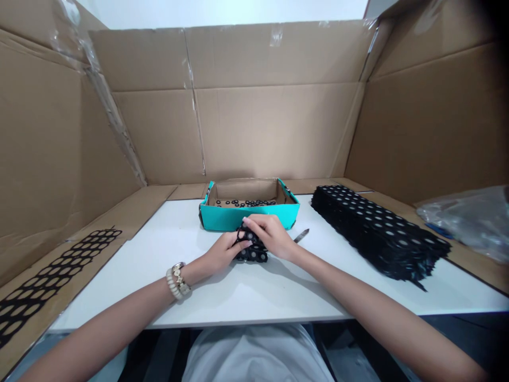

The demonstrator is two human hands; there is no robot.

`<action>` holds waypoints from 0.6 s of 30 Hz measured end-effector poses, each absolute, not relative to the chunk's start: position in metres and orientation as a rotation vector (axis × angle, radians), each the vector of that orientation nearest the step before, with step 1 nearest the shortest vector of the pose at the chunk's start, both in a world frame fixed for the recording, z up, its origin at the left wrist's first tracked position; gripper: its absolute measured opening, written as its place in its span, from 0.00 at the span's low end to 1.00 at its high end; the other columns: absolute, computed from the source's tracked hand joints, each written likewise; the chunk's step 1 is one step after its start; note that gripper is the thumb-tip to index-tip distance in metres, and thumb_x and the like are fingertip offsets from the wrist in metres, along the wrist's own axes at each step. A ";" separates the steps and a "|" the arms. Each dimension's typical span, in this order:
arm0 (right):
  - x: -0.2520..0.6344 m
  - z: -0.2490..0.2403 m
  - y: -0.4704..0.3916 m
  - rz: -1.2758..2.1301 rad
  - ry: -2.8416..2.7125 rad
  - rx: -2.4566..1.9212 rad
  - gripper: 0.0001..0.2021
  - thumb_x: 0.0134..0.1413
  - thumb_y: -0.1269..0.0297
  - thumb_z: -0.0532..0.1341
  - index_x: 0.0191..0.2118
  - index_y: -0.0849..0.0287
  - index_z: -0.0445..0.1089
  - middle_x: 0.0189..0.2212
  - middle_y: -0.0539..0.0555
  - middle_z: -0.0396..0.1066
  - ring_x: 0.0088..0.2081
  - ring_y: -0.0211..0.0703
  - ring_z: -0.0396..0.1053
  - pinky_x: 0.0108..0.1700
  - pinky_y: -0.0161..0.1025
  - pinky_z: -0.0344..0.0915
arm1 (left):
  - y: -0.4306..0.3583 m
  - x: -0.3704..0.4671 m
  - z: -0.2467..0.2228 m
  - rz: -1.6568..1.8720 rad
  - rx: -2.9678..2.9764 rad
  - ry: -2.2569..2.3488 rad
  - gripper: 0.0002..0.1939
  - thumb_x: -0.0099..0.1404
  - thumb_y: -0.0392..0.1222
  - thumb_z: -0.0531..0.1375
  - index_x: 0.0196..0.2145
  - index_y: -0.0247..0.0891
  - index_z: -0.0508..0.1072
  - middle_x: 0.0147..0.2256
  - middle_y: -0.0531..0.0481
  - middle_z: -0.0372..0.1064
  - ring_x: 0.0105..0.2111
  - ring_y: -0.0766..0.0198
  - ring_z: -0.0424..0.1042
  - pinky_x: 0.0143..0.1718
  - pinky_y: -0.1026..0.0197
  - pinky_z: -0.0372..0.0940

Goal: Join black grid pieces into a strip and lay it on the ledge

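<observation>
Between my two hands, just in front of the teal box, is a bunched piece of black sheet (252, 255) with rows of round spots or holes. My left hand (222, 252) is closed on its left side, thumb lying across the front. From the right, my right hand (272, 233) pinches the top of the same sheet with thumb and fingers. A thin black ring shape stands at the upper left of the sheet, by my left fingers. Part of the sheet is hidden behind the fingers. Tweezers or a small blade (301, 235) lie beside my right wrist.
The open teal box (248, 216) holds several small black rings (254, 203). To the right is a tall stack of black perforated sheets (377, 228); a clear plastic bag (469, 220) lies beyond it. One black holed sheet (59, 273) lies at left. Cardboard walls (274, 127) enclose the white table (170, 239).
</observation>
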State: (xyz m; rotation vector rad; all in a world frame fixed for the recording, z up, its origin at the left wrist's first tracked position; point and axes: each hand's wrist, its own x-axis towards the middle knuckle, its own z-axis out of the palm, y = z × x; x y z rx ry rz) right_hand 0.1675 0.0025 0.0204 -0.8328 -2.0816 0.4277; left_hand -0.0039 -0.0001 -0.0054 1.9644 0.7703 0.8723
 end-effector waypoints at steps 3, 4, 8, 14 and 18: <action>0.170 0.022 0.011 0.823 -1.692 -0.919 0.30 0.62 0.42 0.44 0.31 0.63 0.70 0.24 0.55 0.72 0.27 0.41 0.71 0.31 0.37 0.67 | -0.001 -0.004 -0.007 0.894 1.924 0.769 0.19 0.62 0.54 0.57 0.28 0.33 0.67 0.28 0.51 0.66 0.30 0.64 0.61 0.34 0.63 0.59; 0.173 0.024 0.013 0.894 -1.592 -0.922 0.31 0.61 0.41 0.44 0.35 0.64 0.71 0.24 0.55 0.72 0.26 0.41 0.71 0.29 0.37 0.68 | -0.002 -0.004 -0.008 0.890 1.905 0.775 0.19 0.62 0.55 0.57 0.27 0.33 0.67 0.28 0.51 0.65 0.30 0.64 0.61 0.34 0.63 0.59; 0.185 0.032 0.011 0.489 -1.665 -0.875 0.22 0.62 0.48 0.50 0.45 0.61 0.72 0.31 0.55 0.73 0.29 0.39 0.71 0.35 0.38 0.70 | -0.001 -0.002 -0.008 0.897 1.801 0.754 0.19 0.61 0.55 0.59 0.33 0.32 0.70 0.33 0.48 0.70 0.34 0.61 0.65 0.37 0.62 0.61; 0.182 0.030 0.000 -0.252 -2.181 -0.687 0.15 0.65 0.61 0.52 0.49 0.56 0.72 0.39 0.57 0.73 0.40 0.43 0.69 0.40 0.40 0.68 | 0.004 -0.003 -0.004 1.022 1.829 0.740 0.17 0.61 0.50 0.61 0.39 0.33 0.73 0.38 0.47 0.72 0.39 0.59 0.68 0.42 0.61 0.62; 0.181 0.026 0.000 -0.192 -2.336 -0.695 0.18 0.63 0.58 0.54 0.55 0.60 0.68 0.44 0.58 0.71 0.46 0.45 0.69 0.44 0.41 0.68 | 0.004 -0.004 -0.006 1.054 1.861 0.784 0.16 0.59 0.50 0.63 0.37 0.33 0.72 0.37 0.48 0.73 0.37 0.60 0.69 0.39 0.63 0.63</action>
